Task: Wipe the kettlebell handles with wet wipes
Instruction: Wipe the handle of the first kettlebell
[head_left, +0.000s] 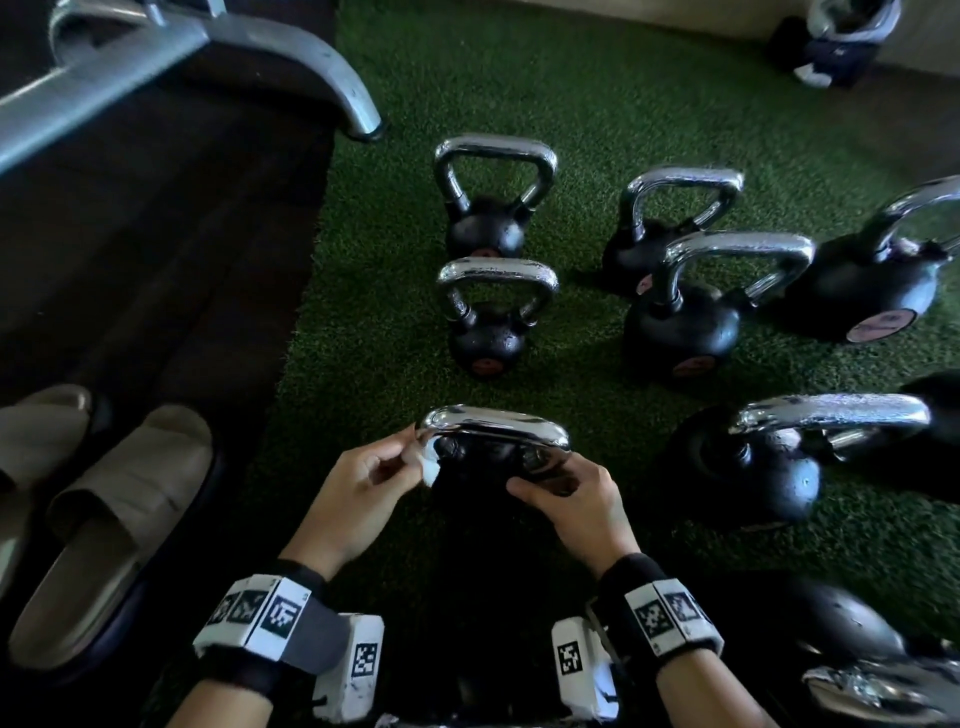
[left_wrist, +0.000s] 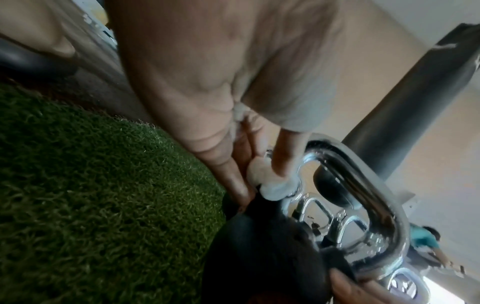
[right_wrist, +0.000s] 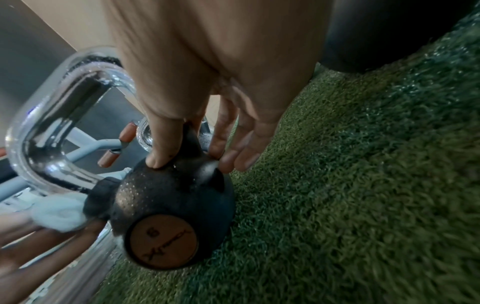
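Note:
A small black kettlebell (right_wrist: 171, 209) with a chrome handle (head_left: 493, 431) stands on green turf just in front of me. My left hand (head_left: 363, 478) pinches a bunched white wet wipe (head_left: 428, 467) against the left leg of the handle (left_wrist: 293, 185); the wipe (left_wrist: 270, 181) sits between thumb and fingers, and it shows as a white wad (right_wrist: 59, 211) in the right wrist view. My right hand (head_left: 566, 493) grips the right base of the handle, thumb (right_wrist: 161, 152) on the ball and fingers (right_wrist: 233, 152) behind it.
Several more chrome-handled kettlebells stand on the turf (head_left: 363, 312) ahead and to the right, the nearest (head_left: 769, 467) close by my right hand. A pair of beige slippers (head_left: 104, 519) lies on the dark floor at left. A grey machine leg (head_left: 343, 78) reaches in at top left.

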